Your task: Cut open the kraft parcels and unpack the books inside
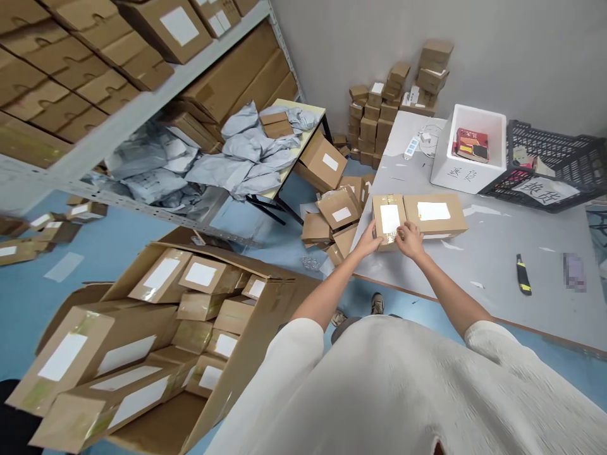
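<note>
Looking down past a white T-shirt point(379, 385), counting 12 o'clock as straight ahead. Got the left hand point(367, 241) at 12, hooked over the near-left corner of a small taped box point(389, 222) with a closed-up grip. Got the right hand point(411, 241) on that box's right edge with bunched fingers, but honestly can't tell about pinch versus plain press in that grip. Have the box itself sitting near the front edge of the gray counter point(478, 265). See also a longer box point(446, 223) right beside it on the 3 o'clock side. Over at 9, spot a big open carton point(279, 303) loaded with labeled parcels point(200, 274). Back on the counter, check 2 o'clock for a black-and-yellow utility knife point(523, 276), then 1 o'clock for a white foam box point(462, 174) with a red package point(472, 142) inside, and on its 3 o'clock side a black plastic crate point(581, 158). Around 11, notice loose boxes point(339, 208) on the blue floor point(28, 297) plus a heap of gray bags point(246, 146) beyond. Further out, note a metal shelf point(190, 68) full of cartons at 10 and stacked brown boxes point(368, 129) against the wall point(332, 50) at 12.
</note>
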### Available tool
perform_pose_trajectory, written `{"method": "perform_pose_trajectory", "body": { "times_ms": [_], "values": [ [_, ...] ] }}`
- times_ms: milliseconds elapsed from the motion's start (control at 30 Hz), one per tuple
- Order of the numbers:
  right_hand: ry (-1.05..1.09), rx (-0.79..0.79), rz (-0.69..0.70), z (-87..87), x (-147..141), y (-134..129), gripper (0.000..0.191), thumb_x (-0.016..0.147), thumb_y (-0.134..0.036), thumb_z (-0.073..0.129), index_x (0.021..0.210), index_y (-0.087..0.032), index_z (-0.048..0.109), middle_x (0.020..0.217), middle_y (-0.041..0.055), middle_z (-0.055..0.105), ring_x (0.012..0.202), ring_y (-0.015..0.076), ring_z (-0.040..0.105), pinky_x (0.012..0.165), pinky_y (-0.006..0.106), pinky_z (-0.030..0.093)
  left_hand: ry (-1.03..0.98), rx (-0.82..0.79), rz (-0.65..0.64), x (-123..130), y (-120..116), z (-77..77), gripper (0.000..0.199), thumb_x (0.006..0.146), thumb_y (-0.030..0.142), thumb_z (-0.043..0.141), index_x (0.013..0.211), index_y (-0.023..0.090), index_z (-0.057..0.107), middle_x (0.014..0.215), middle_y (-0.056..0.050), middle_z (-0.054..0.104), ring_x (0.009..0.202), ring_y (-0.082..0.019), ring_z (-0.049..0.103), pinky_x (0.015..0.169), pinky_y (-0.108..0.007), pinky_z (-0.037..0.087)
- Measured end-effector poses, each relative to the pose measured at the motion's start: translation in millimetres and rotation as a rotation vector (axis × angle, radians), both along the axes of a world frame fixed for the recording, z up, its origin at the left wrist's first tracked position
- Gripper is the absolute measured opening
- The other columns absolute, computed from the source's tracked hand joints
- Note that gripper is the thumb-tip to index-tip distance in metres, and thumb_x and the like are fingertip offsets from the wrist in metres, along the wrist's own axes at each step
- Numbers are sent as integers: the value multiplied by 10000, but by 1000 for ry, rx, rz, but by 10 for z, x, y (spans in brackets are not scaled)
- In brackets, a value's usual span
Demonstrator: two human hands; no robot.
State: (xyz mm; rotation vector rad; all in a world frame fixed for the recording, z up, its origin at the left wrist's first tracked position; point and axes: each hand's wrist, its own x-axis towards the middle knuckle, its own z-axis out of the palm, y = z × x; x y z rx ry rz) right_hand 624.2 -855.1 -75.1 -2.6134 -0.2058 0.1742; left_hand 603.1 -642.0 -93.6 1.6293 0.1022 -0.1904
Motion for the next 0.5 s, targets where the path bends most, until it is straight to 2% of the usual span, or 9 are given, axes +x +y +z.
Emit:
{"method": "perform_pose_trajectory", "body": {
  "times_ms": [233, 367, 500],
  "values": [
    [-73, -33, 145, 73, -40, 352, 392, 1000, -330, 573, 1332, -238, 760, 1656, 180, 534, 1483, 426, 441, 1157, 624, 440, 67, 128, 57, -175, 236, -69, 814, 852, 249, 782, 1629, 221, 539, 1741, -166, 504, 1558, -382, 533, 1279, -530, 459],
    [-71, 4, 238, 115, -112, 691, 393, 994, -306, 567, 1327, -240, 766, 1642, 181, 549, 1473, 436, 453, 1138, 637, 460, 38, 173, 134, -383, 509, -99, 747, 851, 204, 746, 1580, 222, 586, 1683, -154, 569, 1500, -351, 597, 1261, -539, 487],
    [-56, 33, 350, 122, -231, 1136, 391, 981, -297, 572, 1309, -230, 774, 1599, 188, 585, 1436, 443, 488, 1127, 655, 468, -2, 186, 227, -650, 885, -107, 708, 828, 154, 732, 1526, 207, 627, 1626, -149, 622, 1488, -338, 610, 1270, -528, 487]
  ]
}}
